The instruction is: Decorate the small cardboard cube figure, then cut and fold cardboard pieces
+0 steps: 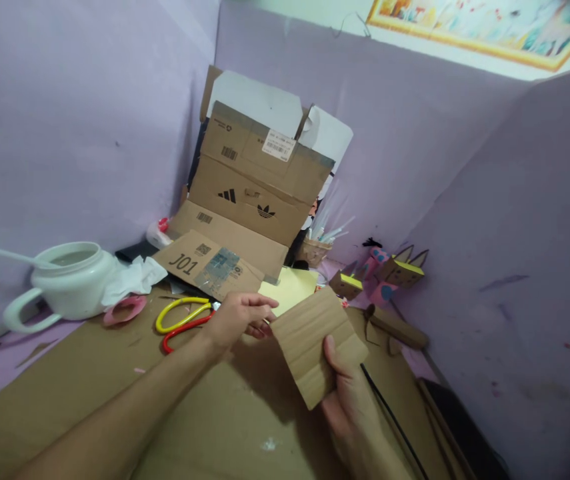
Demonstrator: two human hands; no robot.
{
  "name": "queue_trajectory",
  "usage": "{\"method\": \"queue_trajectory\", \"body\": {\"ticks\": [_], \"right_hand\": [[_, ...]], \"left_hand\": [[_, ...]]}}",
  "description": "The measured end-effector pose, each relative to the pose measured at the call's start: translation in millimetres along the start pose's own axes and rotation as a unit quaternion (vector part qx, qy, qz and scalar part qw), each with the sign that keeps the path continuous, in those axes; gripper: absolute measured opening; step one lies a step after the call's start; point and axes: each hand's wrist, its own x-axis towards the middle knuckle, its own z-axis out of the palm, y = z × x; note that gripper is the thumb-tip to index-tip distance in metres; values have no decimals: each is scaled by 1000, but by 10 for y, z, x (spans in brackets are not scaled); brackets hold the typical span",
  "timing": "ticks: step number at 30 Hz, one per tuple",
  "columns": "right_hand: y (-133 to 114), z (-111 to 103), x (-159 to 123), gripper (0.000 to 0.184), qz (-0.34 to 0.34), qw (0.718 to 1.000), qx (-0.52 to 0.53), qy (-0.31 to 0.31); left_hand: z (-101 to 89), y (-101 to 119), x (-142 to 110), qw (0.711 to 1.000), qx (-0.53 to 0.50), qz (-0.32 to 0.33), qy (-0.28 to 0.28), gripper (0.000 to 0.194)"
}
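Note:
A roughly square piece of corrugated cardboard (pixel 309 340) is held up above the work surface, tilted, with its ridges showing. My right hand (pixel 347 393) grips it at the lower right, thumb on the front face and fingers behind. Beside its upper left edge is my left hand (pixel 242 320), fingers apart and partly extended; whether the fingertips touch the edge I cannot tell. Scissors with one yellow and one red handle loop (pixel 182 317) lie just left of my left hand, their blades mostly hidden. Behind the hands is a sheet of yellow paper (pixel 289 290).
Cardboard (pixel 65 393) covers the tabletop. An unfolded cardboard box (pixel 259 180) leans against the back wall. On the left stand a white pot (pixel 72 280), crumpled tissue (pixel 132 280) and a pink ring (pixel 125 310). Cardboard animal figures (pixel 399 270) and a thin black rod (pixel 395 420) are at right.

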Motion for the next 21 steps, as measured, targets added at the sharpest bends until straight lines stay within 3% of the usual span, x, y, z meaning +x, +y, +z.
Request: {"method": "queue_trajectory", "body": {"ticks": [4,9,14,18,21], "right_hand": [[40,-12,-33,52,16,998,-33,-52],[28,-1,-80,49,-1,996,-57,-61],[-10,-35,-16,45,-108,985,-120,-54],[-35,-82,12,41,-176,961,-209,-46],[-21,-54,-76,35,-179,943,-266,-90]], "left_hand": [[96,-85,-36,992,111,47,-27,30],[206,-204,-92,963,220,127,94,43],[167,-283,-88,939,274,148,145,42],[116,-246,-52,946,284,141,67,38],[149,-162,-80,973,191,129,-16,28]]}}
